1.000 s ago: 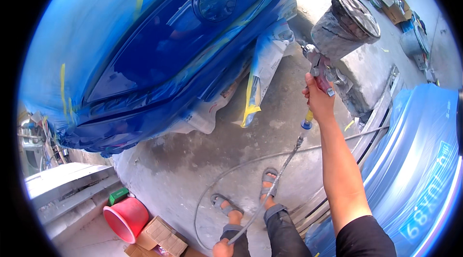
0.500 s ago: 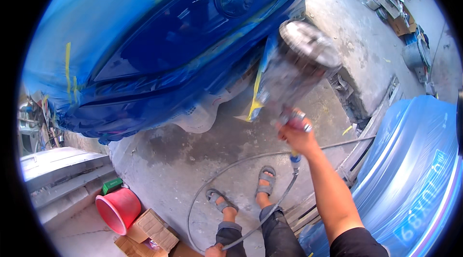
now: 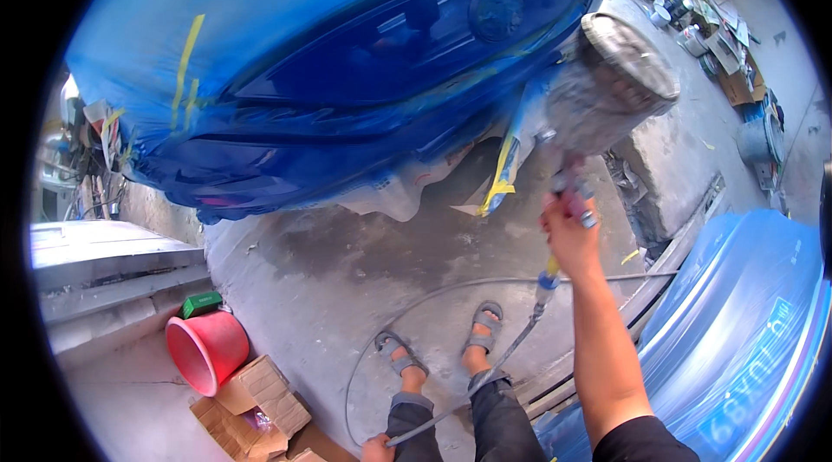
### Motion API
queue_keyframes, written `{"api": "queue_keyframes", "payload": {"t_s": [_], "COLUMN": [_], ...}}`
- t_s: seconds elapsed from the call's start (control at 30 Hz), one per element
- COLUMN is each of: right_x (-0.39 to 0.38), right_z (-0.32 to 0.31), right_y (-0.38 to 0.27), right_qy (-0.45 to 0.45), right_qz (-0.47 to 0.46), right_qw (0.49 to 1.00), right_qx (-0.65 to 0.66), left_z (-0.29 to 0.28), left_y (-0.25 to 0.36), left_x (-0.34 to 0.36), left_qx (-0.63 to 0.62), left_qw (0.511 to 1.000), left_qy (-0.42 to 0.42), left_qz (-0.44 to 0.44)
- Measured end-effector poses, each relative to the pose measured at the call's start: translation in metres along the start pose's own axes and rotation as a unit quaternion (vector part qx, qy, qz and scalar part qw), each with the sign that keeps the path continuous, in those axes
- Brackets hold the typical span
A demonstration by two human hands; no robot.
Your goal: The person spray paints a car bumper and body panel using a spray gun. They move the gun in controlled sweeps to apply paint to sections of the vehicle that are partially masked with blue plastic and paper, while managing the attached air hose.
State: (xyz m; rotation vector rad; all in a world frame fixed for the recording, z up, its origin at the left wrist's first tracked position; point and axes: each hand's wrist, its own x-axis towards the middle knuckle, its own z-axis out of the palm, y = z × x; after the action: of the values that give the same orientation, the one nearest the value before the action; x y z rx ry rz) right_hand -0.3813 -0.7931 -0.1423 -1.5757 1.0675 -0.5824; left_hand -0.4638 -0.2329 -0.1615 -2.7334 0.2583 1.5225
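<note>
Spray gun (image 3: 574,186) is in the right hand (image 3: 574,235), over the right side of the concrete floor (image 3: 347,250), near the corner of the raised slab (image 3: 672,176).

Left to right: red bucket (image 3: 221,342) at the floor's lower left edge, with an open cardboard box (image 3: 270,401) just below. Left hand (image 3: 378,449) is closed round the hose (image 3: 511,348) at the lower edge of view. Glossy blue panel (image 3: 373,72), bordered by masking film (image 3: 286,7), overhangs the floor's far edge. Right-hand fingers are wrapped round the gun's handle; a paint-smeared cup (image 3: 598,111) sits tilted above. Motion blur prevents confirming whether the trigger is pressed. Film-wrapped blue part (image 3: 719,289) lies at far right.

Handling, in my judgement: limit the cup's tilt, hold the wrist firm, move from the shoulder, and carry hose slack in the left hand so the loop clears panel and feet.
</note>
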Motion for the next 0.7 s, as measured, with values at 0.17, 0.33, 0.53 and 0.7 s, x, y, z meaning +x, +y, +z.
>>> {"api": "queue_keyframes", "payload": {"t_s": [0.17,0.33,0.53,0.7], "right_x": [-0.075,-0.099,-0.053,0.005], "right_z": [0.065,0.089,0.054,-0.029], "right_y": [-0.036,-0.07,-0.049,-0.029], "right_qy": [-0.151,-0.296,-0.15,0.044], "right_qz": [0.047,0.141,0.168,0.175], "right_qw": [0.983,0.927,0.964,0.983], "right_qx": [0.09,0.18,0.141,0.027], "left_z": [-0.004,0.008,0.013,-0.009], "left_y": [-0.073,-0.139,-0.141,-0.091], "left_x": [-0.019,-0.033,-0.038,-0.048], "left_qx": [0.03,0.052,0.058,0.035], "left_qw": [0.998,0.996,0.996,0.992], "left_qy": [0.038,0.051,-0.001,0.005], "left_qz": [0.033,0.056,0.064,0.119]}}
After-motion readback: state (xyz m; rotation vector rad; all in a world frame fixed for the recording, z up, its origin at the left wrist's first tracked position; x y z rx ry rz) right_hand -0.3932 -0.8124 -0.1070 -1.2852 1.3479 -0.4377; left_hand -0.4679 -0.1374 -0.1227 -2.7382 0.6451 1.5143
